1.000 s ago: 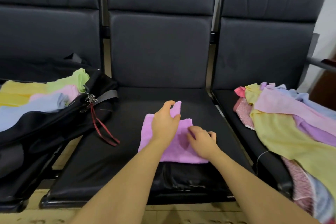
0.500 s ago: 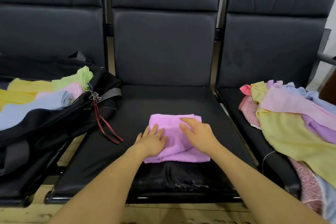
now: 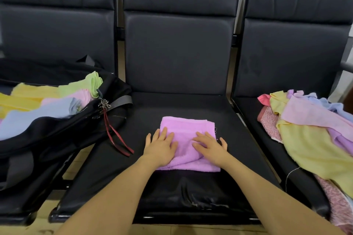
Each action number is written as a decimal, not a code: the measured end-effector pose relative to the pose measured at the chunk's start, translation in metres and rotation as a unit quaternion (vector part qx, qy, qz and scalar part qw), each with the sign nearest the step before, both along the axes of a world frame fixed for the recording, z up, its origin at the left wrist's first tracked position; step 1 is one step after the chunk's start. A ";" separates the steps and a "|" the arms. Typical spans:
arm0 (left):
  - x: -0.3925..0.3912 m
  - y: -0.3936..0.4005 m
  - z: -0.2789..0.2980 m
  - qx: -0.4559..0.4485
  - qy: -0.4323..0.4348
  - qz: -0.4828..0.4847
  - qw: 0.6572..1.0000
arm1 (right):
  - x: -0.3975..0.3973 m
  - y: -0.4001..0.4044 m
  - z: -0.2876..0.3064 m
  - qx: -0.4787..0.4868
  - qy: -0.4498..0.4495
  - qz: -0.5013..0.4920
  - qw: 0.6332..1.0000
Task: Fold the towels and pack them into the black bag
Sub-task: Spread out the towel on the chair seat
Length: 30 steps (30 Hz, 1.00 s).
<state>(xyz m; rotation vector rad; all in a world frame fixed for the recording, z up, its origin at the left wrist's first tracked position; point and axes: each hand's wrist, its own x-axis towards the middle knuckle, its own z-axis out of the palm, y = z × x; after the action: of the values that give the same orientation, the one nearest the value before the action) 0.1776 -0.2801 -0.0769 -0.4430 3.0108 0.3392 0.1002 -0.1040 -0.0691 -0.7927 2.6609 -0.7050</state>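
Note:
A folded purple towel (image 3: 188, 129) lies on the middle black seat (image 3: 191, 105). My left hand (image 3: 160, 146) presses flat on the towel's left side with straight fingers. My right hand (image 3: 209, 146) presses flat on its right side. On the left seat sits the open black bag (image 3: 63, 129), holding folded yellow, green, pink and blue towels (image 3: 47, 101). A loose pile of unfolded towels (image 3: 315, 135) in yellow, pink, purple and blue covers the right seat.
A red strap (image 3: 116, 139) and a metal clip (image 3: 104, 103) hang from the bag onto the middle seat's left edge. Three black seat backs (image 3: 177, 49) rise behind. A narrow gap separates each seat. Pale floor shows below the seat fronts.
My left hand laid the raised far flap down, completing a fold. Both hands then flattened out and slid apart onto the towel's left and right sides.

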 end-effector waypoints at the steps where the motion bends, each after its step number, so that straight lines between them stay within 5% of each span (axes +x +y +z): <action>1: 0.003 0.001 0.002 -0.015 0.016 -0.008 1.000 | 0.002 0.002 0.002 -0.032 0.005 -0.008 0.999; 8: 0.032 0.004 0.017 0.008 0.060 -0.158 0.986 | 0.023 0.022 0.019 -0.265 0.028 -0.057 0.962; 14: 0.051 -0.003 0.021 0.003 0.052 -0.184 0.981 | 0.039 0.039 0.029 -0.027 0.135 0.057 0.989; 19: 0.058 -0.011 0.019 0.024 0.093 -0.180 0.979 | 0.049 0.039 0.025 -0.007 0.043 0.073 0.996; 23: 0.060 -0.016 0.017 0.006 0.068 -0.198 0.978 | 0.045 0.037 0.019 0.039 0.078 0.082 0.993; 30: 0.053 -0.010 0.026 0.070 0.059 -0.129 0.987 | 0.029 0.026 0.018 -0.056 0.085 0.010 0.995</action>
<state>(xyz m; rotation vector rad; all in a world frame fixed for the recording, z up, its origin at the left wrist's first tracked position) 0.2308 -0.2901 -0.0508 -0.0216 3.0788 0.5680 0.1289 -0.0777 -0.0511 -0.9465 2.7799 -0.8222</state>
